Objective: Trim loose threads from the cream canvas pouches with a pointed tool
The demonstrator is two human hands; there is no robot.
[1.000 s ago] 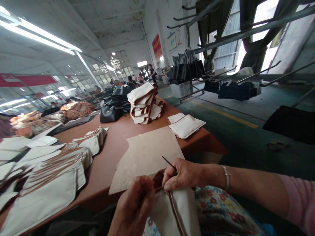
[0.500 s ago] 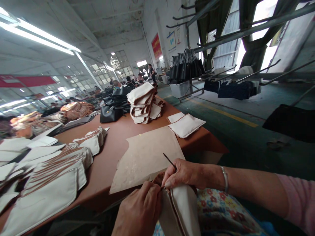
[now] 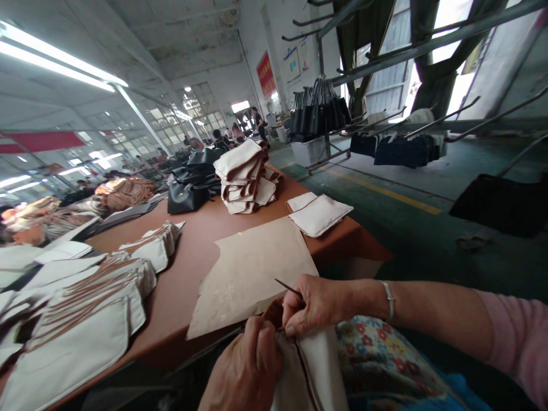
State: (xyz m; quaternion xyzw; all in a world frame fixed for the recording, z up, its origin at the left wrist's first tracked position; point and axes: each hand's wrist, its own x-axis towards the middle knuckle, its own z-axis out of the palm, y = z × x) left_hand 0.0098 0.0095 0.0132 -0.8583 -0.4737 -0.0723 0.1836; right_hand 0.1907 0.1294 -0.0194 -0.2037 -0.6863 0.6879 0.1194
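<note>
Cream pouch sat at the near edge of the counter, long brown seam running near to far, both my hands touching its far end. Left hand gripped it, fingertips hidden; right hand pinched close, holding a thin dark tool.

So the piece being worked on is creamy off-white with a brown stripe of trim down it, the thin tool is pretty much black, and the lap cloth is a loud floral, red, blue and yellow blooms on a pale ground. The sleeve is plain pink, the bracelet silvery. Bench is reddish brown, the sheet on it blotchy tan, and the stacked pouches are off-white edged in brown, next to solid black bags.
</note>
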